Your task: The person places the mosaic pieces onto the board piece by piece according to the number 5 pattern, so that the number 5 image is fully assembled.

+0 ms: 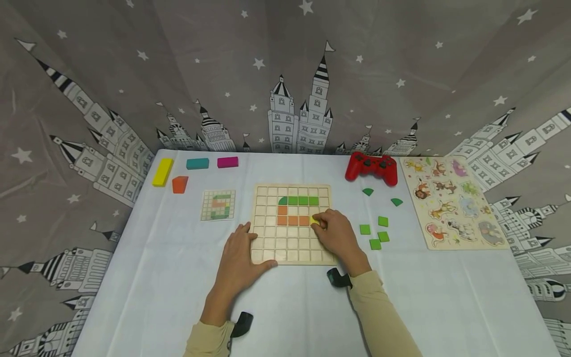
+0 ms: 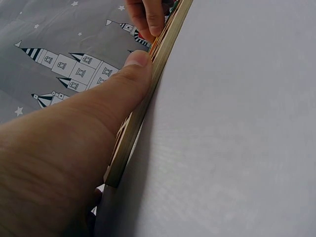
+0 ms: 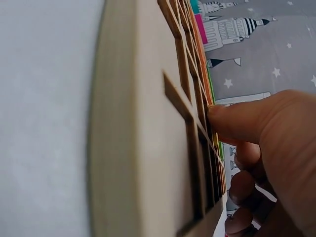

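Observation:
A wooden grid board [image 1: 267,250] lies at the table's middle. Green tiles [image 1: 303,201] form a row on it, with a rounded darker green piece [image 1: 283,201] at the left end. Below, orange tiles [image 1: 292,220] make an L shape. At the right end of the orange row, my right hand [image 1: 337,237] pinches a small yellow tile [image 1: 314,218] between thumb and fingers, right at the grid. My left hand [image 1: 238,263] rests spread at the board's front left corner, its thumb [image 2: 137,66] along the front edge and its fingers by the left edge.
Several loose green squares [image 1: 375,244] and two dark green rounded pieces [image 1: 368,191] lie right of the board. A red game controller [image 1: 371,168] and an animal puzzle board [image 1: 459,208] are farther right. Left stand a pattern card [image 1: 206,212] and yellow [image 1: 162,172], orange, teal and magenta blocks.

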`<state>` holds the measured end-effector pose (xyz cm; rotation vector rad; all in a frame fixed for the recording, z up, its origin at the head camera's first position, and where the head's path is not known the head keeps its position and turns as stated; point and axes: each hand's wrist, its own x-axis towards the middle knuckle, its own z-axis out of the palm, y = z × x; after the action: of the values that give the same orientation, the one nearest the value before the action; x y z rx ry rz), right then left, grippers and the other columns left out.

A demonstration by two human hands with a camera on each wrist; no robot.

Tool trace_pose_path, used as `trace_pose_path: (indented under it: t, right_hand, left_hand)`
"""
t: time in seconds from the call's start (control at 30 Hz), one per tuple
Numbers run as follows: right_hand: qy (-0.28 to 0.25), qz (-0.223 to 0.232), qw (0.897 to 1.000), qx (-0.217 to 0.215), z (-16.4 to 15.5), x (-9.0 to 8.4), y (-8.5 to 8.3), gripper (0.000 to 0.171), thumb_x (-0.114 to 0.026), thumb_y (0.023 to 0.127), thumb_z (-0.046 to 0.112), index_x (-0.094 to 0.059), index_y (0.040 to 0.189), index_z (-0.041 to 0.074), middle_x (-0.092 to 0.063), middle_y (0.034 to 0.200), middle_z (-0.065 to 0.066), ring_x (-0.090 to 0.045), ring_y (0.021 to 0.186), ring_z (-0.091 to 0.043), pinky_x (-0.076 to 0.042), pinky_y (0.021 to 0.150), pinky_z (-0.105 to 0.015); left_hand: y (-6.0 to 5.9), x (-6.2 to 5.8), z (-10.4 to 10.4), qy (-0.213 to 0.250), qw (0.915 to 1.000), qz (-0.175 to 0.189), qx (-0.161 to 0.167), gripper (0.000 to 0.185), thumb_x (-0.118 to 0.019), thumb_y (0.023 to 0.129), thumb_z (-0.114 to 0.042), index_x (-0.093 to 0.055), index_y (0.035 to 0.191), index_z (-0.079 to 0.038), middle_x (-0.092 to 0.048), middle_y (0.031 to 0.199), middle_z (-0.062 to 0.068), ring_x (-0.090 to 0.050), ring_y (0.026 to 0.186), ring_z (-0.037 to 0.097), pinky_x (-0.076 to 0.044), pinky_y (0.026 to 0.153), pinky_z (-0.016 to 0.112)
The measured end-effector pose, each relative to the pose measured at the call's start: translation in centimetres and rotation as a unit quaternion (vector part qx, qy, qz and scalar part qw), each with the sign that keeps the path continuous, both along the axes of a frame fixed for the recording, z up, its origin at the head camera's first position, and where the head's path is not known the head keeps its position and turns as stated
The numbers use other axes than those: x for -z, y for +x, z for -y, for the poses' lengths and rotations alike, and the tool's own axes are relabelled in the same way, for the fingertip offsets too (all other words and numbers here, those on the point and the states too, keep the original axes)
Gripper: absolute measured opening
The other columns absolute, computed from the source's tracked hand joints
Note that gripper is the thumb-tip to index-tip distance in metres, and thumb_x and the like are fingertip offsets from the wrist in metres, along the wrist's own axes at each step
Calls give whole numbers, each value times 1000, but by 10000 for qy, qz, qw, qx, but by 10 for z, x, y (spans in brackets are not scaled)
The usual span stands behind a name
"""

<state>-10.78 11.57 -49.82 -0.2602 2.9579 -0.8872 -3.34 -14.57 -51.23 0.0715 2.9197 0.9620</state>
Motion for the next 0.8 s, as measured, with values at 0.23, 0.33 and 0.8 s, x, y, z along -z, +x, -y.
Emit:
trace_pose_path:
  t: [0.23, 0.33, 0.8]
  right_hand:
    - [20, 33, 9999, -157, -5, 1, 0, 29, -75, 93, 25, -76, 117, 10, -54, 76, 3, -47, 75, -15, -36, 65, -28]
    - [-95, 50, 9997, -221, -8, 0, 0, 32, -74, 93, 26, -75, 121, 10, -53, 77, 3, -46, 75, -15, -36, 65, -27]
    - [-530, -340, 9972, 392, -82, -10, 21, 32, -76, 93, 21, -73, 123, 10, -56, 82, 0, -47, 79, -15, -39, 68, -27]
  left_hand:
    - [-1, 2, 0, -7, 10000, -62, 6, 92, -89, 70, -53, -54, 134, 3, -33, 165, 17, -21, 157, 38, -18, 128, 55]
    - [0, 3, 0, 14, 10000, -92, 4, 92, -89, 69, -53, -54, 133, 3, -33, 164, 17, -21, 157, 38, -19, 127, 56]
    - [1, 3, 1, 37, 9999, -128, -46, 92, -89, 69, -54, -55, 133, 2, -33, 165, 16, -22, 156, 39, -20, 127, 57]
